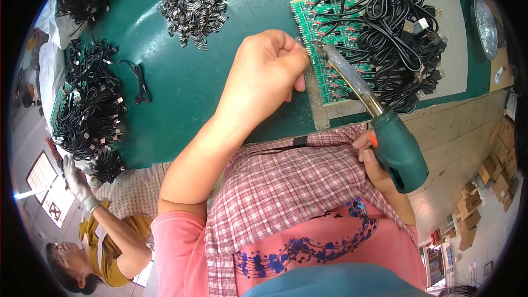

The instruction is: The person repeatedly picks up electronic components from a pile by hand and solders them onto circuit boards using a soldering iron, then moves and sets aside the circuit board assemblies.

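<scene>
Green-handled soldering iron (380, 119), clasped by the right hand (374, 160), is best held steady at the circuit boards (322, 22) beside the left hand (269, 69), curled closed, any pinched item hidden.

Right hand (371, 159) grips green soldering gun (400, 157), tip over green circuit boards (336, 37); left hand (269, 71) sits just beside their left edge

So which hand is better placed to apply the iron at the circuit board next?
Probably the right hand: it holds the green-handled soldering iron, its tip near the left edge of the green circuit board. The left hand is curled beside that edge; whether it grips anything is hidden.
</scene>
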A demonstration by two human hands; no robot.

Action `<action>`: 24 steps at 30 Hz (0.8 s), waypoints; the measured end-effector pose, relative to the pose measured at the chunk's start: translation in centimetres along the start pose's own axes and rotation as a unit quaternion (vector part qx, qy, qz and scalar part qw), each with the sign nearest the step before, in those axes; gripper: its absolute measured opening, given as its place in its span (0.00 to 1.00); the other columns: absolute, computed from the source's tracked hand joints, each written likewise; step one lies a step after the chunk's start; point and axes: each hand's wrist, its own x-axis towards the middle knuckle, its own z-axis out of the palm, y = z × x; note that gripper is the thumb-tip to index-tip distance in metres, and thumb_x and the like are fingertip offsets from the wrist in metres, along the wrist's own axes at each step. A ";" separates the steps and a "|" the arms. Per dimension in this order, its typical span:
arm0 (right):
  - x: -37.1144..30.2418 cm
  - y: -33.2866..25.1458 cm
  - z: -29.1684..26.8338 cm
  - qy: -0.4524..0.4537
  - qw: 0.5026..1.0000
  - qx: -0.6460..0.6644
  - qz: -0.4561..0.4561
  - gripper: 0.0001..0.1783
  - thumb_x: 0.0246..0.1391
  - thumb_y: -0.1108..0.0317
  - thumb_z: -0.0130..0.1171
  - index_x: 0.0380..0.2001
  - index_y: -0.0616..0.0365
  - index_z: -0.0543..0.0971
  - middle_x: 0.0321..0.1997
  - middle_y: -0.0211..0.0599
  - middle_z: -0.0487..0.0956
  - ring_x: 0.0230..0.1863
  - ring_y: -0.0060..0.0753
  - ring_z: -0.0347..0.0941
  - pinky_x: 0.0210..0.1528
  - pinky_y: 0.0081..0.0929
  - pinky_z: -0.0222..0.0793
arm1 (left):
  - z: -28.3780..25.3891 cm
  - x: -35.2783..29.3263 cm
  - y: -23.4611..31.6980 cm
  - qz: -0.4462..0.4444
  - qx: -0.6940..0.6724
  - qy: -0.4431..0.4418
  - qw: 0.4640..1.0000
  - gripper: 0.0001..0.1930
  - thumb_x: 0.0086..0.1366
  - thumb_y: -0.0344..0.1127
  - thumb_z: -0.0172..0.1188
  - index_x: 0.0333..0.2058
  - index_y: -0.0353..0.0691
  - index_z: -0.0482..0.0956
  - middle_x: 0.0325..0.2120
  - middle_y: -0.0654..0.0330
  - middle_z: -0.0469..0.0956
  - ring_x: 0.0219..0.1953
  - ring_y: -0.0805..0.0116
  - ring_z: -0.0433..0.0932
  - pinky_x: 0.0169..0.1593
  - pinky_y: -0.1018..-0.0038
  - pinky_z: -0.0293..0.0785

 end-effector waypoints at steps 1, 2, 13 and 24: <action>-0.1 0.2 0.0 0.005 0.997 -0.073 -0.031 0.10 0.55 0.70 0.56 0.38 0.63 0.73 0.32 0.34 0.76 0.28 0.19 0.68 0.32 0.20 0.66 | 0.0 0.0 0.0 -0.001 0.001 0.000 1.000 0.07 0.58 0.30 0.54 0.27 0.32 0.75 0.14 0.61 0.75 0.13 0.78 0.69 0.18 0.79 0.65; -0.4 0.4 0.0 0.004 0.997 -0.073 -0.030 0.10 0.55 0.70 0.56 0.38 0.63 0.73 0.32 0.34 0.76 0.28 0.19 0.68 0.32 0.20 0.66 | 0.0 0.1 0.0 -0.002 0.001 0.000 1.000 0.07 0.58 0.30 0.54 0.27 0.32 0.75 0.14 0.61 0.75 0.13 0.78 0.69 0.18 0.79 0.65; -0.4 0.2 -0.4 -0.008 0.989 -0.141 -0.036 0.07 0.54 0.70 0.56 0.34 0.61 0.74 0.32 0.32 0.76 0.33 0.23 0.69 0.38 0.21 0.65 | -0.1 0.2 0.0 -0.006 -0.013 -0.011 1.000 0.08 0.61 0.34 0.56 0.28 0.35 0.75 0.13 0.65 0.73 0.11 0.81 0.64 0.16 0.84 0.57; -0.9 1.3 -0.1 -0.023 0.975 -0.221 -0.005 0.10 0.54 0.65 0.58 0.33 0.62 0.75 0.30 0.31 0.75 0.30 0.23 0.68 0.34 0.21 0.65 | -0.1 0.1 -0.1 0.005 -0.009 -0.011 1.000 0.08 0.61 0.34 0.56 0.27 0.35 0.74 0.13 0.65 0.73 0.12 0.81 0.64 0.17 0.84 0.58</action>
